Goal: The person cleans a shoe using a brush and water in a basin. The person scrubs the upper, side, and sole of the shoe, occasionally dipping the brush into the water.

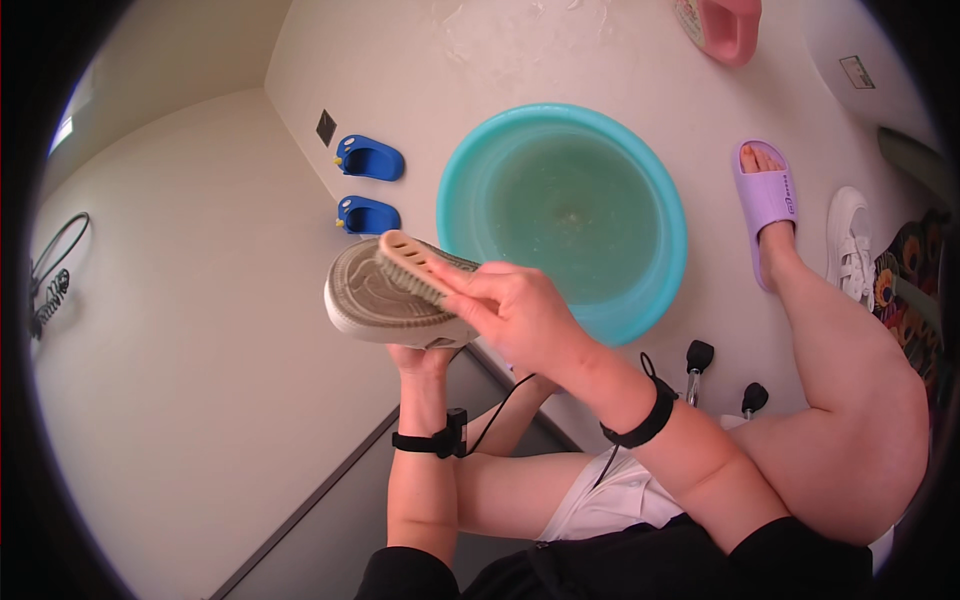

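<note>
A white shoe (352, 285) is held sole up, its grey-brown patterned tread facing me. My left hand (421, 358) supports it from below; most of its fingers are hidden behind or inside the shoe, so only the heel of the hand shows. In my right hand (522, 308) is a scrub brush (408, 257) with a light beige slotted back, gripped between thumb and fingers. The bristles rest against the sole. Both hands are just left of the lower rim of a turquoise basin (672, 215) holding cloudy greenish water.
Two small blue clogs (372, 160) stand by the wall on the left. A pink jug (735, 30) is at the top right. My foot wears a lilac slide (768, 200), with a white shoe (850, 240) beside it. Dark-capped metal stool legs (699, 358) show below the basin.
</note>
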Demonstrator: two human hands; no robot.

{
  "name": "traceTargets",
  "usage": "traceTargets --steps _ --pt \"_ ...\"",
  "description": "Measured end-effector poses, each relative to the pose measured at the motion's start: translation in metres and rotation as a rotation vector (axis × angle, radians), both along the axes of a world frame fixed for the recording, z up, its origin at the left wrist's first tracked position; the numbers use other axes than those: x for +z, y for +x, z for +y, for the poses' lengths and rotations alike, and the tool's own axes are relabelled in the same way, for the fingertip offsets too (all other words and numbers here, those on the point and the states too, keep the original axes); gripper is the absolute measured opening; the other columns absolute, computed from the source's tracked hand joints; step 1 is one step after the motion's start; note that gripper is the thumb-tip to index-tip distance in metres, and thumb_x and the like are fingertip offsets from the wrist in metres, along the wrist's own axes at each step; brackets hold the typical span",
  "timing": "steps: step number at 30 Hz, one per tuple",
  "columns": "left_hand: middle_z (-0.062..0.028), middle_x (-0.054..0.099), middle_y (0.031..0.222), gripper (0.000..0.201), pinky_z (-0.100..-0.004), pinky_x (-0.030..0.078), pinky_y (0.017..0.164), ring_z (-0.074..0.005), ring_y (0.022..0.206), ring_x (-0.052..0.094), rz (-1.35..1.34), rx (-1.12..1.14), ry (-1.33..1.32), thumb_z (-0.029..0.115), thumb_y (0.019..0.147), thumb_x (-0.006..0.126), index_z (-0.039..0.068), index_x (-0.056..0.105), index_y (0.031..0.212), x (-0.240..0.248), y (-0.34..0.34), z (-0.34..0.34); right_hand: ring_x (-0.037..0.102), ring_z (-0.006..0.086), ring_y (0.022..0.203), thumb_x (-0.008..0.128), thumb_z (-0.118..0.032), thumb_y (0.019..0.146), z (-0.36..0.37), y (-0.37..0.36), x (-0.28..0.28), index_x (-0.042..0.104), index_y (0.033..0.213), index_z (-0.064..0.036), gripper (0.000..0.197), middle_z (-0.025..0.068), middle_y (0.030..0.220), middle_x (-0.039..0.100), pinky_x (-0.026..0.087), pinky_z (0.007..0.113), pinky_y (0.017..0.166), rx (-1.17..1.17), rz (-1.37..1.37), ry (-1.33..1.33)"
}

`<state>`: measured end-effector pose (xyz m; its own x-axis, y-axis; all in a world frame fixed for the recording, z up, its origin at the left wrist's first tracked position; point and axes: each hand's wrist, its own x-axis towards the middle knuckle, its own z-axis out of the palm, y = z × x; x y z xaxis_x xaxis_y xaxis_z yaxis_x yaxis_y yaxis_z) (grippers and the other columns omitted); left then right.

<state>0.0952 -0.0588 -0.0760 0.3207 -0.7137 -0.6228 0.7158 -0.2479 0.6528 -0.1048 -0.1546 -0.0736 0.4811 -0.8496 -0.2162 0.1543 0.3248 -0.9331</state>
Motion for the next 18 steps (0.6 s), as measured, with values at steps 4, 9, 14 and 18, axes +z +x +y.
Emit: traceTargets --steps 4,9,14,18 --pt "-0.0143 0.053 0.137 0.057 -0.0474 0.049 0.103 -0.0321 0.121 0.056 0.047 -0.132 -0.14 0.043 0.098 0.051 0.006 0.045 0.141 -0.005 -0.001 0.004 0.052 0.0173 0.06 0.068 -0.012 0.089 -0.001 0.003 0.008 0.065 0.129 -0.0196 0.04 0.0083 0.069 0.055 0.046 0.03 0.06 -0.065 -0.053 0.016" --pt "-0.0154 0.051 0.14 0.057 -0.0499 0.046 0.104 -0.0329 0.125 0.053 0.042 -0.069 -0.049 0.043 0.099 0.05 0.006 0.044 0.142 -0.001 -0.005 0.005 0.055 0.0187 0.063 0.067 -0.014 0.09 0.01 -0.002 -0.035 0.065 0.128 -0.0176 0.039 0.0121 0.074 0.061 0.049 0.031 0.064 -0.007 0.146 0.075" --pt "-0.0152 0.05 0.141 0.058 -0.0492 0.046 0.104 -0.0317 0.126 0.052 0.049 -0.102 -0.054 0.043 0.099 0.049 0.006 0.043 0.142 -0.003 -0.004 0.003 0.061 0.0312 0.068 0.066 -0.02 0.09 -0.001 -0.006 -0.018 0.067 0.125 -0.0173 0.035 0.016 0.075 0.063 0.05 0.04 0.066 0.003 0.042 0.152" --pt "-0.0145 0.052 0.139 0.059 -0.0471 0.048 0.103 -0.0312 0.126 0.053 0.028 -0.075 0.003 0.045 0.097 0.053 0.006 0.045 0.14 -0.008 0.006 0.016 0.061 0.0311 0.068 0.066 -0.019 0.09 -0.018 -0.003 0.016 0.069 0.123 -0.0156 0.032 0.0176 0.079 0.064 0.05 0.038 0.065 0.0 -0.027 0.106"
